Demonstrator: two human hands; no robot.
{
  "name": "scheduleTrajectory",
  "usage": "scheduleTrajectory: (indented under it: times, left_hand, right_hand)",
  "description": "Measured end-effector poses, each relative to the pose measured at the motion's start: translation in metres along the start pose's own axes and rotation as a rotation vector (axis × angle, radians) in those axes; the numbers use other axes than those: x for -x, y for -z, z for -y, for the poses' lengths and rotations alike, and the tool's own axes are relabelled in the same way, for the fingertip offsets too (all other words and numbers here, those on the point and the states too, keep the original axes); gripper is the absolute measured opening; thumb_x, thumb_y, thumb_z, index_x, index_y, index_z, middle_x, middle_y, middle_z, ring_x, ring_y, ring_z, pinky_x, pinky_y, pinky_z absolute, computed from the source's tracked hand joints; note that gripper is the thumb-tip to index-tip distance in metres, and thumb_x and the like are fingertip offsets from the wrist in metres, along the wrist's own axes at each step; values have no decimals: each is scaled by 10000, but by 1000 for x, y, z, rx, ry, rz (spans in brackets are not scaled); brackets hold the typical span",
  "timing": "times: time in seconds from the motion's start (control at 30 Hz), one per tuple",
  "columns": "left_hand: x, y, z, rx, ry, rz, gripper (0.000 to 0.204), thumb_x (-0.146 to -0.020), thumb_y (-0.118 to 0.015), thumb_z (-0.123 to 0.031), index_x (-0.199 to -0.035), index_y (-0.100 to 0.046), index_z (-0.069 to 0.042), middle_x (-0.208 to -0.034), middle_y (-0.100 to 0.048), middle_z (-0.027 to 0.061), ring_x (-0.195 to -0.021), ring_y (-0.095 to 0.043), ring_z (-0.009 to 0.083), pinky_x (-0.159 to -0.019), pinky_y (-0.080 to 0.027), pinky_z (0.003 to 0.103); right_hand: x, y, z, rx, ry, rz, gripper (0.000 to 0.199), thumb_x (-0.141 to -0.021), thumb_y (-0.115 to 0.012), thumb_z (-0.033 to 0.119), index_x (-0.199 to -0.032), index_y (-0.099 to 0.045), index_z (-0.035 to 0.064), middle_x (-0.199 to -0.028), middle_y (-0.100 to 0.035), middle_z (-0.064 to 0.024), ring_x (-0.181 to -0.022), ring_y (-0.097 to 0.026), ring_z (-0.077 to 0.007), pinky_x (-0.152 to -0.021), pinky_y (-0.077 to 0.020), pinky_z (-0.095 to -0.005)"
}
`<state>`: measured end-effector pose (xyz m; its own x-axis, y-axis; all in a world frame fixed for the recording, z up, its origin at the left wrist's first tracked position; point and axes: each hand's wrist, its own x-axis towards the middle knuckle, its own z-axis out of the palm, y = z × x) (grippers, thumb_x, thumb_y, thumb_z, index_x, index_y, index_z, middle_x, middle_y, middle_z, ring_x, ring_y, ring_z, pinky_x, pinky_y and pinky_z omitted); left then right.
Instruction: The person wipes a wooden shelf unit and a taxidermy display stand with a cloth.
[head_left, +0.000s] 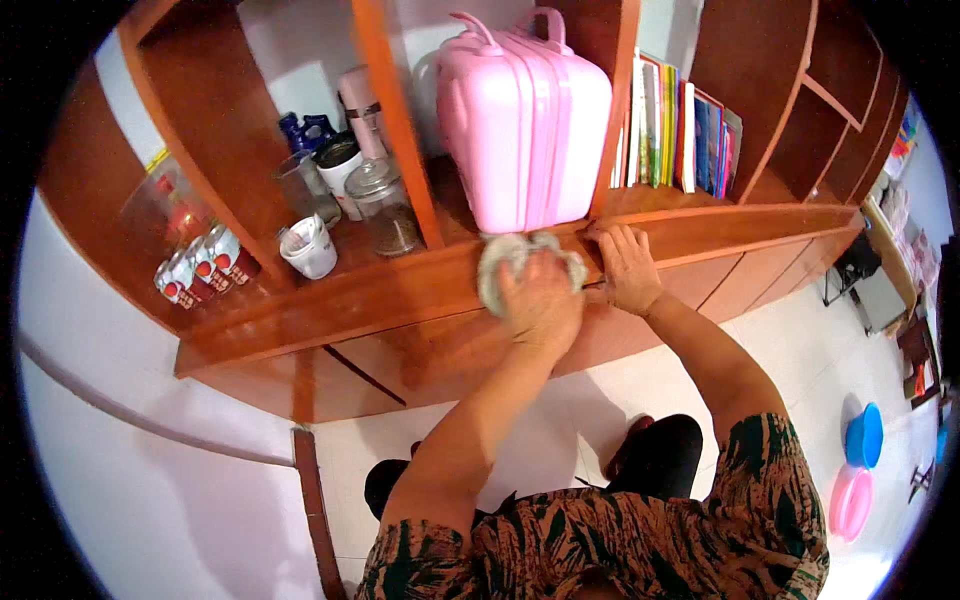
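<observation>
A pale, crumpled cloth lies under my left hand, which presses it on the front ledge of a reddish-brown wooden cabinet. The hand is slightly smeared by motion, and its fingers bend over the cloth. Just to the right, my right hand rests on the same ledge, its fingers lying over the wood with nothing visible in them. Directly beyond the cloth stands a pink hard-shell case with two handles on top, upright in its compartment.
To the left stand a lidded glass jar, a white cup, a pink bottle and several cans. Upright books fill part of the right compartment. Blue and pink basins sit on the floor at right.
</observation>
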<state>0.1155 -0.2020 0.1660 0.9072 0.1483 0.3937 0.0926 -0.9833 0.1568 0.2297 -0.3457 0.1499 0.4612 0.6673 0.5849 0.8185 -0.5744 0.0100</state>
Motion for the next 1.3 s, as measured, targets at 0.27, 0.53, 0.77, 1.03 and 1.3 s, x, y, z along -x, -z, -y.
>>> scheduleTrajectory:
  times: [0.27, 0.53, 0.77, 1.03, 1.3]
  left_hand:
    - [7, -18, 21, 77, -151, -147, 412, -796, -635, -292, -1180, -614, -145, -1283, -535, 8, -1211, -446, 156, -1013, -265, 518]
    - [102, 44, 210, -166, 241, -346, 488, -772, -642, -170, -1239, -553, -58, -1247, -558, 144, -1196, -480, 335, -975, -399, 477]
    - [110, 37, 228, -355, 383, -387, 473, -815, -616, -190, -1266, -558, -59, -1309, -539, 96, -1266, -426, 281, -1060, -255, 548]
    - [40, 8, 54, -103, 121, -158, 523, -784, -656, -267, -1253, -534, -71, -1212, -568, 105, -1149, -523, 243, -1038, -253, 563]
    - [-14, -29, -36, 58, -175, -114, 371, -798, -625, -216, -1150, -619, -100, -1264, -556, 2, -1183, -479, 157, -1023, -256, 513]
  right_hand:
    - [1, 3, 3, -14, -68, 118, 867, -567, -844, 383, -1285, -456, 90, -1279, -458, -110, -1215, -415, -305, -983, -331, -449]
    - [1, 14, 3, -9, -80, 154, 880, -571, -828, 492, -1258, -477, 67, -1279, -462, -115, -1210, -415, -312, -977, -339, -438]
    - [3, 6, -3, -51, -86, 122, 893, -560, -832, 472, -1276, -465, 84, -1275, -467, -104, -1205, -419, -300, -970, -339, -428]
    - [4, 5, -2, -71, -112, 86, 930, -570, -836, 452, -1320, -422, 90, -1285, -464, -119, -1222, -418, -302, -984, -342, -440]
    - [6, -5, -5, -71, -104, -2, 684, -732, -665, 182, -1349, -385, 85, -1283, -468, -138, -1203, -447, -317, -957, -358, -444]
